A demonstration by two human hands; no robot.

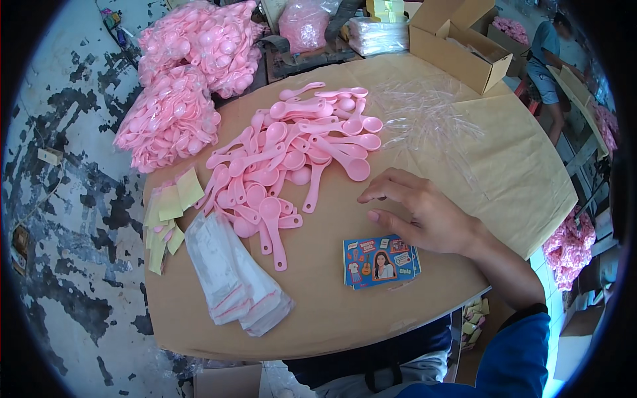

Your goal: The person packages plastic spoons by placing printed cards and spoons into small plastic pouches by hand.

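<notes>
My right hand (424,212) hovers over the paper-covered table, fingers apart and curved, with nothing between them. Just below it lies a small stack of blue printed cards (379,262). Left of the hand spreads a loose heap of pink plastic scoops (285,146), the nearest one pointing its handle toward me. In front of the heap rest clear plastic pouches (232,272) in a fanned pile. Pale yellow packets (166,209), some with pink showing, overlap at the table's left edge. My left hand is out of the picture.
Big clear bags of pink scoops (192,53) sit at the far left. Thin clear plastic strips (431,119) are scattered right of the heap. An open cardboard box (458,46) stands at the far right edge, beside stacked plastic packs (378,34). Another person (549,66) is at a table beyond.
</notes>
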